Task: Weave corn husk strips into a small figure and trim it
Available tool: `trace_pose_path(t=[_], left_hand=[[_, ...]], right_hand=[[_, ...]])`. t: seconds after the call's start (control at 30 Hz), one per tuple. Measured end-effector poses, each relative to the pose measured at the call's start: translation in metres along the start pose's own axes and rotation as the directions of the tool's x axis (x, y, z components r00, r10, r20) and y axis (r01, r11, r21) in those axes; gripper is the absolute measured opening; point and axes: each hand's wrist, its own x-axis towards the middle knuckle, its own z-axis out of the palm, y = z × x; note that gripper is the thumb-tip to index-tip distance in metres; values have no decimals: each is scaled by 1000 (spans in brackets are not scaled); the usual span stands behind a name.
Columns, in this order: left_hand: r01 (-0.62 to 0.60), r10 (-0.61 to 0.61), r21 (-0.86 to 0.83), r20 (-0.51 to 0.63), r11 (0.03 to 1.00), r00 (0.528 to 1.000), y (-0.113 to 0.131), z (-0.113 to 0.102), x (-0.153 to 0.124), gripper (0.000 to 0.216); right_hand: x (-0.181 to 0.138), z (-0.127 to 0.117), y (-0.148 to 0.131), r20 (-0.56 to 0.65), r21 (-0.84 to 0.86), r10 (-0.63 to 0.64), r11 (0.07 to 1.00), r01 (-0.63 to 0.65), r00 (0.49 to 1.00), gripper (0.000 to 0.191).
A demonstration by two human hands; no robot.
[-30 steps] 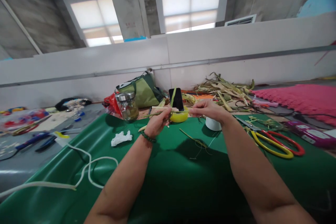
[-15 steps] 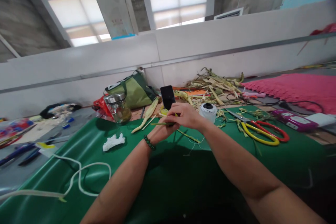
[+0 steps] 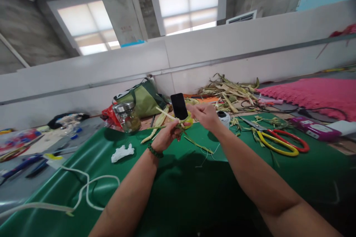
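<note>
Both my hands work above the green cloth [image 3: 172, 189]. My left hand [image 3: 167, 135], with a dark bead bracelet on the wrist, is closed round a small bundle of pale green leaf strips [image 3: 164, 115]; loose ends stick out up-left and down-right. Just right of it, my right hand [image 3: 204, 114] is raised and pinches one strip end between fingers and thumb. A black phone [image 3: 179, 106] stands upright right behind the hands, with a yellow round thing partly hidden at its foot.
A glass jar [image 3: 127, 117] and green bag [image 3: 141, 98] stand at the back left. White thread spool [image 3: 224, 117], yellow and red scissors [image 3: 280, 145], a heap of dry leaves [image 3: 230, 92], a pink mat [image 3: 314, 96], crumpled tissue [image 3: 121, 152] and white cord [image 3: 86, 189] lie around.
My hands came together half a second ago with the right over the left; now the right hand has lifted up and to the right, drawing a strip out of the bundle.
</note>
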Motion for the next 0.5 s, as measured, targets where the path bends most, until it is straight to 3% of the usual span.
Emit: trace_pose_path(t=[0.07, 0.17, 0.23, 0.33, 0.43, 0.5], left_hand=[[-5, 5, -8, -17, 1000, 1000, 0, 0, 0, 36], [-31, 31, -2, -24, 1000, 999, -2, -1, 0, 30], [-49, 49, 11, 2, 999, 999, -3, -2, 1, 28], [-60, 58, 32, 53, 998, 997, -2, -2, 1, 32], [-53, 52, 29, 40, 998, 998, 0, 0, 0, 32], [-63, 63, 36, 2, 997, 998, 1, 0, -1, 31]], right_hand=[[3, 3, 3, 180, -72, 97, 994, -85, 979, 63], [3, 13, 4, 316, 122, 145, 974, -192, 937, 55], [2, 19, 3, 273, 282, 155, 931, -233, 949, 52], [1, 23, 4, 119, 350, 209, 906, -238, 971, 49], [2, 23, 7, 42, 308, 204, 929, -207, 978, 50], [1, 22, 8, 19, 186, 147, 971, -148, 989, 53]])
